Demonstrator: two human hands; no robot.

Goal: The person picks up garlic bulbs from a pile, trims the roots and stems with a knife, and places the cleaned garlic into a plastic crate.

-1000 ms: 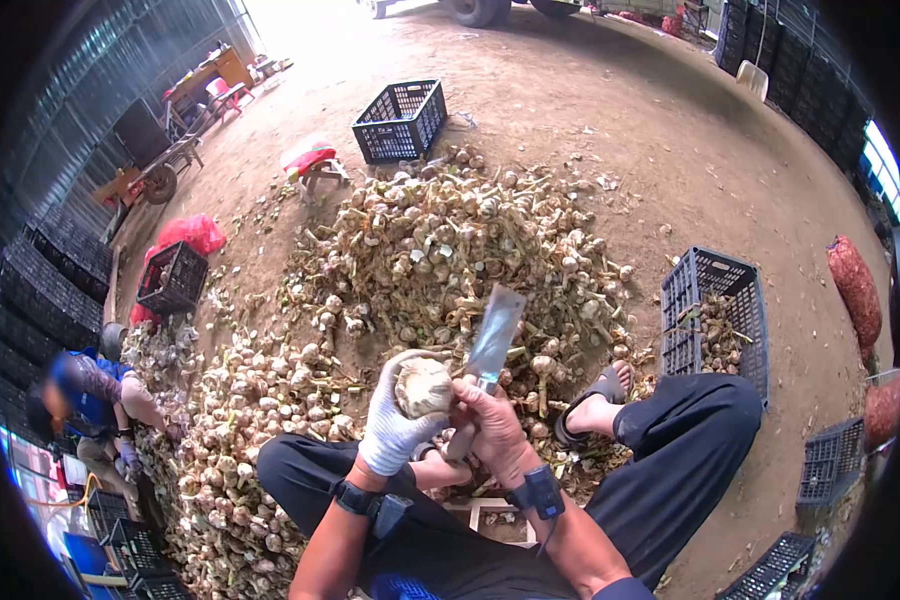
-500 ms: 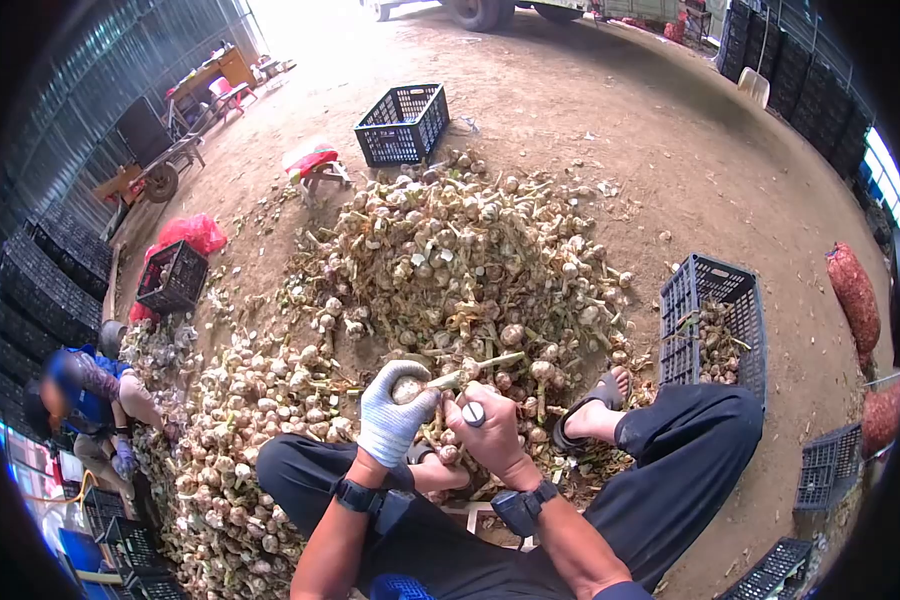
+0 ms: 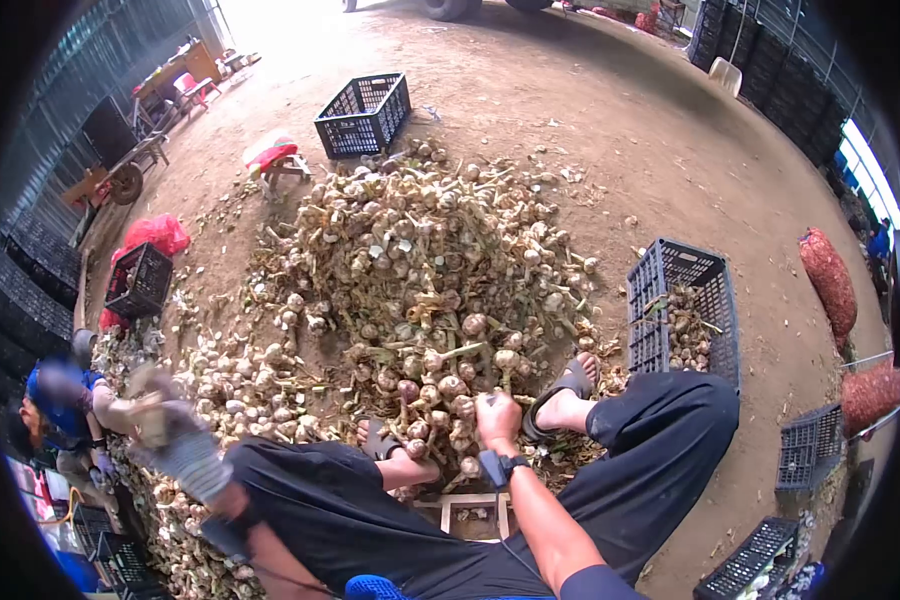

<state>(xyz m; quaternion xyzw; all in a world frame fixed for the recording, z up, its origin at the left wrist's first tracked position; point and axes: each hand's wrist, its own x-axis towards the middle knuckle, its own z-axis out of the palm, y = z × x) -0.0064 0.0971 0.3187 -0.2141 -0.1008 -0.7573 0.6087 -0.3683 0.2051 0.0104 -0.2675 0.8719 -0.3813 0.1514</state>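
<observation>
My left hand [image 3: 185, 455], in a white knit glove, is swung out to the left over the pile of trimmed garlic bulbs [image 3: 260, 385]. Motion smears its fingers, so I cannot tell if a bulb is in them. My right hand [image 3: 497, 420], bare, is closed above the ground between my feet. Only a small dark bit of the tool [image 3: 489, 399] in its fist shows. Close beside it lie loose garlic bulbs [image 3: 462, 406]. Ahead rises a heap of garlic with stalks [image 3: 420, 240].
A black crate [image 3: 648, 310] holding some garlic stands right of my knee; another crate [image 3: 362, 125] is beyond the heap. Red mesh sacks [image 3: 828, 285] lie at far right. A person in blue [image 3: 65, 400] crouches at left. A low stool [image 3: 278, 165] stands behind the heap.
My left hand has left the right hand and swung far left, taking the garlic bulb away from the tool. My right hand has stayed low in front. The whole view has shifted slightly.
</observation>
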